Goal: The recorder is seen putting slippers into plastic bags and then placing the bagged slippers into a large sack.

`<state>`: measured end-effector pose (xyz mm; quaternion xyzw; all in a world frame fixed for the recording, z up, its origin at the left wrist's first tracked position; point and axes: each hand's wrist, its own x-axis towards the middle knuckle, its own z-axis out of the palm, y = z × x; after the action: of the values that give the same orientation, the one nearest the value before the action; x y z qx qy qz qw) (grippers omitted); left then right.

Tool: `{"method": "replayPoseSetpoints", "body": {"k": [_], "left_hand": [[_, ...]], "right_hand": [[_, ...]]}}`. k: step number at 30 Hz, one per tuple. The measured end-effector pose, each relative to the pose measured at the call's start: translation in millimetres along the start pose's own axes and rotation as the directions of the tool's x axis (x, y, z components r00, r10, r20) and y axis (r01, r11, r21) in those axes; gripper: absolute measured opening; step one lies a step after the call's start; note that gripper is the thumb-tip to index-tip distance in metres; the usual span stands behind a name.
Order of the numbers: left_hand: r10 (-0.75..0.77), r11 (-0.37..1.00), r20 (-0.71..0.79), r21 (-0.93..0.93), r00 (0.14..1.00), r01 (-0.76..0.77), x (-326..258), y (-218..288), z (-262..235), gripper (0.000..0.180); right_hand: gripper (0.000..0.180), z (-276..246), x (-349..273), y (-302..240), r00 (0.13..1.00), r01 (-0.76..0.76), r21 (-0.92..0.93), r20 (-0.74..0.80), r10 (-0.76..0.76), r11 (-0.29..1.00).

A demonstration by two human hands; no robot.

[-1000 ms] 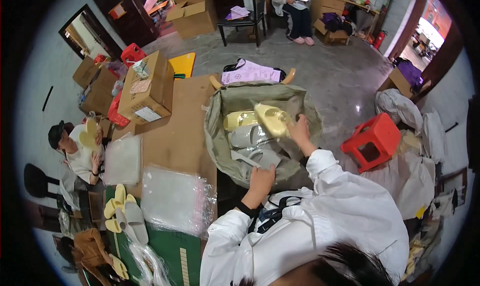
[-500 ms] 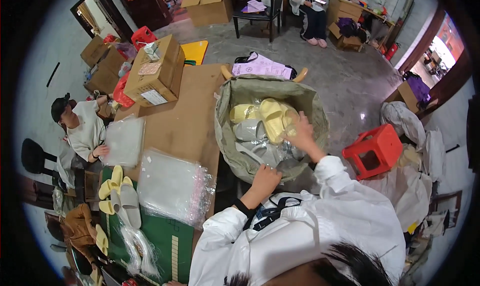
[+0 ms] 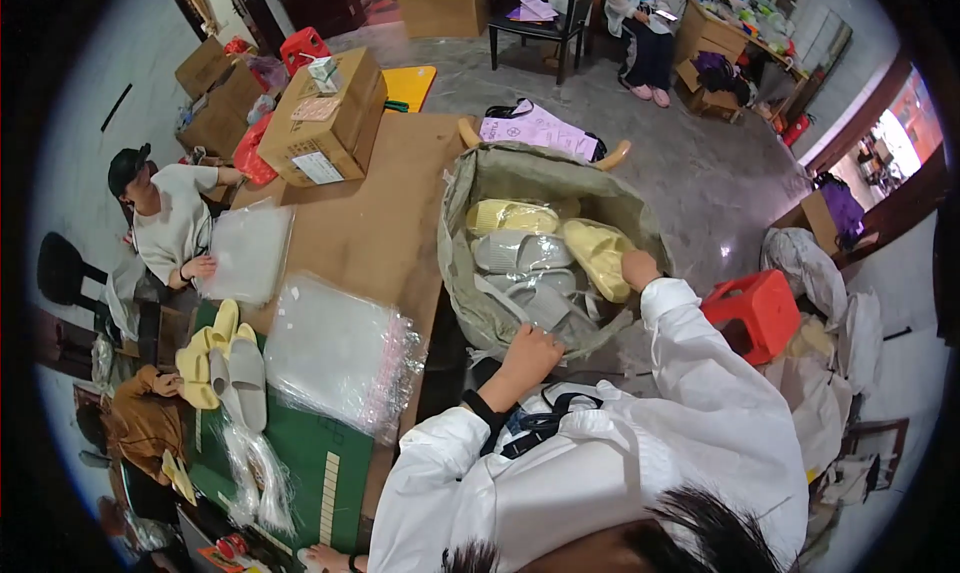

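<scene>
A big olive sack [image 3: 470, 273] stands open in front of me, filled with yellow and grey slippers. My right hand [image 3: 640, 269] reaches into its right side and grips a yellow slipper [image 3: 598, 257]. My left hand [image 3: 530, 353] is at the sack's near rim, fingers curled down on a grey slipper [image 3: 545, 308]. More grey slippers [image 3: 520, 253] and another yellow pair [image 3: 512, 216] lie deeper in the sack. Both my sleeves are white.
Left of the sack is a brown table [image 3: 390, 203] with a stack of clear plastic bags [image 3: 340, 353], a cardboard box [image 3: 325, 123] and slippers on a green mat [image 3: 225, 363]. A person [image 3: 170, 223] sits at its far left. A red stool [image 3: 760, 313] stands to my right.
My head has dropped closer to the sack. My right hand stays on the yellow slipper and has shifted toward the sack's right side. My left hand remains at the near rim.
</scene>
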<state>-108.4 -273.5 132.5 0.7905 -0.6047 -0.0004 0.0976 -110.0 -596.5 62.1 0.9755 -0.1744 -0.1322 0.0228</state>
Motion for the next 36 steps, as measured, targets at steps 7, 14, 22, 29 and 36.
{"method": "replayPoseSetpoints", "body": {"k": [7,14,22,29,36], "left_hand": [[0.012,1.0,-0.024,0.017,1.0,-0.011,5.2,-2.1,-0.6,0.008],[0.03,0.999,-0.001,0.014,1.0,-0.03,5.5,-1.7,0.0,0.008],[-0.027,1.0,-0.018,0.016,0.999,0.027,4.4,-8.5,-15.1,0.009],[-0.069,0.998,-0.062,0.006,0.996,0.069,-30.8,-17.8,-5.3,0.04],[-0.182,0.983,-0.148,-0.037,0.972,0.179,-68.0,-30.4,-23.7,0.057]], "right_hand": [[0.066,-40.6,-37.9,-4.3,0.995,-0.093,0.176,-0.007,0.096,0.98],[0.038,-18.6,-66.6,59.8,0.878,-0.475,0.395,0.154,0.454,0.786],[0.031,51.4,-31.5,103.8,0.621,-0.461,0.772,-0.072,0.78,0.438],[0.041,18.8,-65.2,20.3,0.692,-0.05,0.999,0.042,0.721,-0.01],[0.036,-89.4,-119.4,-156.4,0.566,0.301,0.654,-0.709,0.421,0.694]]}}
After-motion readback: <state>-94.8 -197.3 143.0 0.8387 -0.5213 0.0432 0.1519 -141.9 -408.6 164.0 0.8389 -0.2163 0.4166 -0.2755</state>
